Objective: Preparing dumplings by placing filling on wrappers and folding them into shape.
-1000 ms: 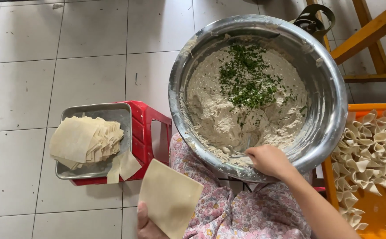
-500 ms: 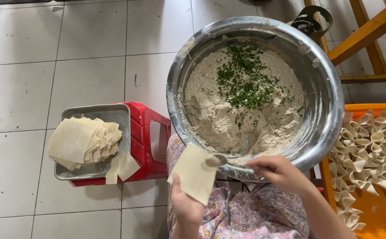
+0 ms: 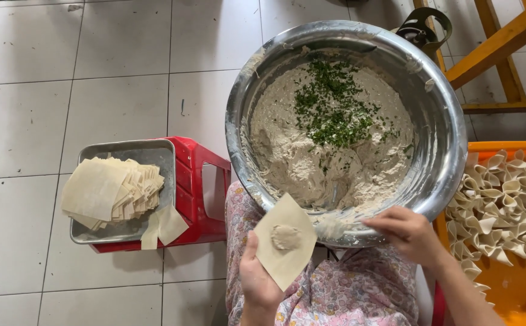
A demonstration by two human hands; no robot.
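Note:
My left hand (image 3: 258, 279) holds a square pale dough wrapper (image 3: 293, 258) flat on its fingers, with a small dab of filling (image 3: 285, 237) at its middle. My right hand (image 3: 409, 234) is pinched on a thin utensil (image 3: 335, 228), blurred, whose filling-coated tip lies at the near rim of the big metal bowl (image 3: 456, 151). The bowl rests on my lap, which is covered in floral cloth. It holds greyish filling paste (image 3: 287, 151) topped with chopped green herbs (image 3: 335, 102). The wrapper sits just below the bowl's near edge, left of my right hand.
A metal tray (image 3: 160, 158) with a stack of square wrappers (image 3: 109, 192) stands on a red plastic stool (image 3: 197, 181) at my left. An orange tray (image 3: 504, 147) of folded dumplings (image 3: 507, 199) lies at the right. A yellow wooden frame (image 3: 504, 42) stands behind it on the tiled floor.
My left hand brought the wrapper up from low left to the bowl's near rim. My right hand left the bowl with the utensil, and a dab of filling now sits on the wrapper.

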